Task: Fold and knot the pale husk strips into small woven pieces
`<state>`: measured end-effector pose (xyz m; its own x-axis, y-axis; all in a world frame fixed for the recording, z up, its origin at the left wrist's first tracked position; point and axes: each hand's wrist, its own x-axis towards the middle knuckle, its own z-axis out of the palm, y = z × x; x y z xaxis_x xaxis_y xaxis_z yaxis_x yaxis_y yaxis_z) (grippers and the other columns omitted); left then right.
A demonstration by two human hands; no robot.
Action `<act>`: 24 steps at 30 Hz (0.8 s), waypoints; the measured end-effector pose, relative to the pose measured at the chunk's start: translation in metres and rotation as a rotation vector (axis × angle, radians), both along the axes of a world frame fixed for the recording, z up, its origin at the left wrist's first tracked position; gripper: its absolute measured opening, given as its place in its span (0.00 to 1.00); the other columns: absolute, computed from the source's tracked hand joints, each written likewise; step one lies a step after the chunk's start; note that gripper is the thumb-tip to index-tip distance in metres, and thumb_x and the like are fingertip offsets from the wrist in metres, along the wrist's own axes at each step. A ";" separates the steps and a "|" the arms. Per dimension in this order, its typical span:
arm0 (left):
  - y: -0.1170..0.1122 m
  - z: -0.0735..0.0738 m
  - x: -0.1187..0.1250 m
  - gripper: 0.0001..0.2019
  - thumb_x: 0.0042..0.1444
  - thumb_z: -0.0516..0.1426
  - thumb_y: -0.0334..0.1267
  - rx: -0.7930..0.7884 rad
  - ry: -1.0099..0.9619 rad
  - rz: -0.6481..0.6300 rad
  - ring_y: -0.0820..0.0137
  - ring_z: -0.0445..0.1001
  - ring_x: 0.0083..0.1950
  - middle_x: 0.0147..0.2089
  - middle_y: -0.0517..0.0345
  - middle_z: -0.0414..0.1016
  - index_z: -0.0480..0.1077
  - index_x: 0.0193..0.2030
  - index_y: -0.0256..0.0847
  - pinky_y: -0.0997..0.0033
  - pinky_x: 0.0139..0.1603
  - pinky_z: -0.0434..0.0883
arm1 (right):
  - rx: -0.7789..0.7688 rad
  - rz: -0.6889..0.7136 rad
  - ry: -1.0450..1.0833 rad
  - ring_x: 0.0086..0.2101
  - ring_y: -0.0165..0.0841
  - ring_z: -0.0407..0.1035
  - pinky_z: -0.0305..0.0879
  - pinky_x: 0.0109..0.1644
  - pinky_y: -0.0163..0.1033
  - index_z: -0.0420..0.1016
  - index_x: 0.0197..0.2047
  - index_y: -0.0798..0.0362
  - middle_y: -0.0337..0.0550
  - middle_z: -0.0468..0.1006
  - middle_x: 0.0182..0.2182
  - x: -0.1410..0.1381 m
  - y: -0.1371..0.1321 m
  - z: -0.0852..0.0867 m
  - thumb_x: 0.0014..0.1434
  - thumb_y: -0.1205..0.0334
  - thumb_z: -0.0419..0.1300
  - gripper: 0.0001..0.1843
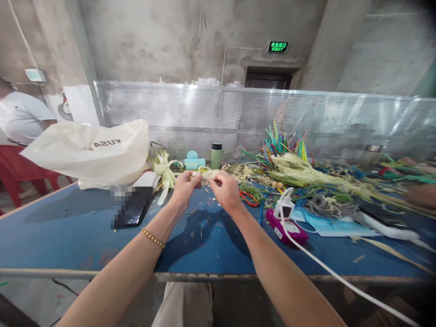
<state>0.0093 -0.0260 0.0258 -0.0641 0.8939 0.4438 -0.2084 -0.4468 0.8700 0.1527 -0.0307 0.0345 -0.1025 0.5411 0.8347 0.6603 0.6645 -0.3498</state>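
Observation:
My left hand (184, 187) and my right hand (226, 189) are held close together above the middle of the blue table (218, 254). Between them runs a pale, yellowish husk strip (208, 173), pinched by the fingers of each hand. Its far parts blend with the scraps behind, so its full shape is hard to make out. Left of my left hand lies a bunch of pale husk leaves (164, 170). Beyond the hands stands a green bottle with a black lid (215, 157), beside a light-blue case (195, 162).
A white bag (98, 152) and a phone (134, 212) lie left. Right are a purple power block (288, 229) with a white cable, grey cord coils (329, 206), a husk pile (306, 170) and colourful strands (282, 141). A perforated metal screen (190, 109) backs the table.

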 end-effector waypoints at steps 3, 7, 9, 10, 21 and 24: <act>-0.001 0.001 0.001 0.12 0.46 0.64 0.42 -0.008 -0.014 -0.016 0.74 0.66 0.25 0.22 0.61 0.70 0.70 0.29 0.36 0.72 0.31 0.64 | -0.015 -0.030 -0.007 0.31 0.33 0.67 0.63 0.37 0.36 0.69 0.25 0.53 0.43 0.73 0.29 0.001 0.002 -0.001 0.55 0.66 0.59 0.08; -0.001 0.001 0.002 0.10 0.45 0.63 0.40 -0.008 -0.002 0.031 0.74 0.67 0.24 0.22 0.60 0.71 0.70 0.29 0.36 0.72 0.31 0.64 | 0.002 -0.041 -0.006 0.35 0.35 0.68 0.64 0.41 0.38 0.70 0.26 0.53 0.45 0.74 0.31 0.002 0.003 -0.002 0.54 0.67 0.59 0.06; 0.001 0.000 0.002 0.09 0.45 0.63 0.39 -0.015 -0.001 0.057 0.74 0.68 0.24 0.23 0.60 0.71 0.70 0.28 0.37 0.72 0.31 0.65 | 0.037 -0.021 0.008 0.38 0.37 0.68 0.65 0.45 0.40 0.71 0.27 0.52 0.47 0.74 0.34 0.002 0.002 -0.002 0.54 0.66 0.60 0.05; 0.001 -0.001 0.002 0.09 0.45 0.63 0.39 -0.019 -0.002 0.067 0.74 0.68 0.24 0.23 0.60 0.71 0.69 0.28 0.37 0.72 0.31 0.65 | 0.050 -0.009 0.016 0.40 0.37 0.68 0.65 0.46 0.41 0.71 0.27 0.52 0.47 0.74 0.35 0.001 0.002 -0.001 0.54 0.65 0.60 0.04; -0.010 0.006 0.008 0.10 0.44 0.65 0.36 -0.024 -0.005 -0.163 0.72 0.75 0.26 0.24 0.62 0.72 0.69 0.30 0.36 0.71 0.34 0.70 | -0.084 -0.024 0.193 0.27 0.32 0.67 0.63 0.35 0.37 0.66 0.28 0.52 0.41 0.74 0.26 0.002 0.002 0.000 0.55 0.60 0.57 0.07; -0.011 0.007 0.007 0.10 0.44 0.65 0.36 -0.027 -0.002 -0.203 0.68 0.77 0.28 0.24 0.61 0.72 0.68 0.29 0.36 0.70 0.35 0.70 | -0.053 -0.098 0.181 0.28 0.33 0.68 0.63 0.36 0.38 0.65 0.28 0.51 0.42 0.74 0.26 0.004 0.004 0.000 0.55 0.60 0.57 0.07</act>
